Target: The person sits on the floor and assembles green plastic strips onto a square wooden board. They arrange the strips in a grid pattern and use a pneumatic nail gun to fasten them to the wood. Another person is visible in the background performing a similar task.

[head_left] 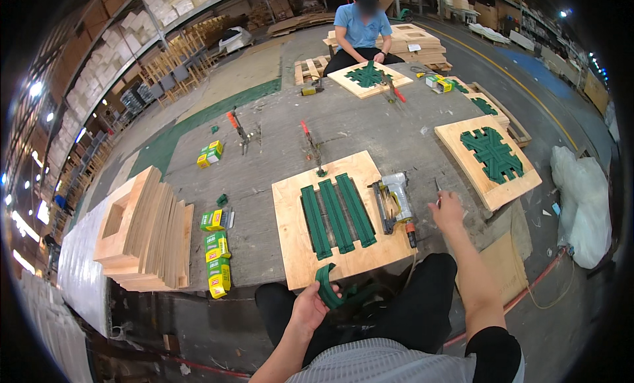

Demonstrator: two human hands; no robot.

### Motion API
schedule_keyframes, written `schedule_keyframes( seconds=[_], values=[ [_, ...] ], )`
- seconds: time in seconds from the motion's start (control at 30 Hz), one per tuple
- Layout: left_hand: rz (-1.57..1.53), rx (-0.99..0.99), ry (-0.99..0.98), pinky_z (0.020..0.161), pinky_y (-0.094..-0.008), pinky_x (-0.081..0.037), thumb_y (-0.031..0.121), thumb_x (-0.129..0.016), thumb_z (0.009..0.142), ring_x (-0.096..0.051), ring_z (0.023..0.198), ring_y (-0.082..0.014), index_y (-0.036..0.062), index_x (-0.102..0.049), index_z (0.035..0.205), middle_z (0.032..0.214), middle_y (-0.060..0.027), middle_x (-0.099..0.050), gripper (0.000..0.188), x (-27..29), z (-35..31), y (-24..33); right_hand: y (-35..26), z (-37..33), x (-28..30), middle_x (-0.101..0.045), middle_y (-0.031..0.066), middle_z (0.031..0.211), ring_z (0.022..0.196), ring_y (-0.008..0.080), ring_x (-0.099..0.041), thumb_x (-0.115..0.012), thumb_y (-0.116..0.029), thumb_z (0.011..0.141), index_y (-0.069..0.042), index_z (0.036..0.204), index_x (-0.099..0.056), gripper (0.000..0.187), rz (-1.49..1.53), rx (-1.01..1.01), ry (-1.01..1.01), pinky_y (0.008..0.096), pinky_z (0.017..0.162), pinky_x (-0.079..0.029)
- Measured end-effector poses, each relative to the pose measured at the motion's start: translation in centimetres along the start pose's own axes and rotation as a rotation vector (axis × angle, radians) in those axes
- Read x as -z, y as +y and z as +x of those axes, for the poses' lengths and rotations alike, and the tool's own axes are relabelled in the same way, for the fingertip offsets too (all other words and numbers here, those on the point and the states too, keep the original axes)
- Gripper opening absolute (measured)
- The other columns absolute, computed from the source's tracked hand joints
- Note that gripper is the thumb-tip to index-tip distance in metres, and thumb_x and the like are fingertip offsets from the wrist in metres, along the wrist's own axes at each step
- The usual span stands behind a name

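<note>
My left hand [310, 308], at the near edge of a wooden frame [288, 214], is closed on a green webbing strap [323, 277] that curls up and hangs over my lap. Three green straps [336, 214] run side by side across the frame's opening. Resting on the frame's right side is a pneumatic staple gun [396, 198], its hose trailing toward me. To the right of it, my right hand [450, 212] is closed around a thin pointed tool [437, 183] with a bit of red showing; its exact kind is hidden by the fingers.
Red-handled clamps [310, 142] stand beyond the frame. Yellow-green boxes [218, 264] and stacked wooden frames [142, 234] lie left. A woven frame [489, 158] sits right, near a plastic-wrapped bundle [578, 205]. Across the table, a person in blue [362, 28] handles another webbed frame [343, 79].
</note>
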State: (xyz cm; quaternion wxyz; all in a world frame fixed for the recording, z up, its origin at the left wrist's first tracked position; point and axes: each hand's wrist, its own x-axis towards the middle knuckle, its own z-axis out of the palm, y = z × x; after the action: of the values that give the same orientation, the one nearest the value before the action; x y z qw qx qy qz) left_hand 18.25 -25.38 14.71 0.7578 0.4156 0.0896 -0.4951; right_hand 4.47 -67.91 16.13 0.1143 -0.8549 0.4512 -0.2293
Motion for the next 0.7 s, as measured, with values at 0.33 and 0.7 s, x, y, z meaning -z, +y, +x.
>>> schedule_keyframes(
  seconds=[0.33,0.7],
  values=[
    [0.051,0.039,-0.122,0.094,-0.0450,-0.058,0.010,-0.063,0.101,-0.072,0.102,-0.0304,0.0009,-0.062,0.124,0.107,-0.0129,-0.073,0.024,-1.5,-2.9,1.6,-8.4,2.2,-4.1,-0.066,0.0258,0.124,0.117,0.0412,-0.064,-0.073,-0.051,0.087,0.002,0.123,-0.062,0.064,0.041,-0.094,-0.426,0.0498,0.098,-0.052],
    [0.032,-0.188,-0.038,0.094,-0.0518,-0.057,0.022,-0.052,0.108,-0.070,0.101,-0.0356,0.0037,-0.053,0.131,0.109,-0.0202,-0.069,0.030,-2.2,0.1,9.8,-0.9,7.4,-0.2,-0.071,0.0277,0.111,0.107,0.0423,-0.069,-0.081,-0.032,0.072,0.004,0.116,-0.070,0.058,0.037,-0.149,-0.150,0.0479,0.094,-0.054]
  ],
)
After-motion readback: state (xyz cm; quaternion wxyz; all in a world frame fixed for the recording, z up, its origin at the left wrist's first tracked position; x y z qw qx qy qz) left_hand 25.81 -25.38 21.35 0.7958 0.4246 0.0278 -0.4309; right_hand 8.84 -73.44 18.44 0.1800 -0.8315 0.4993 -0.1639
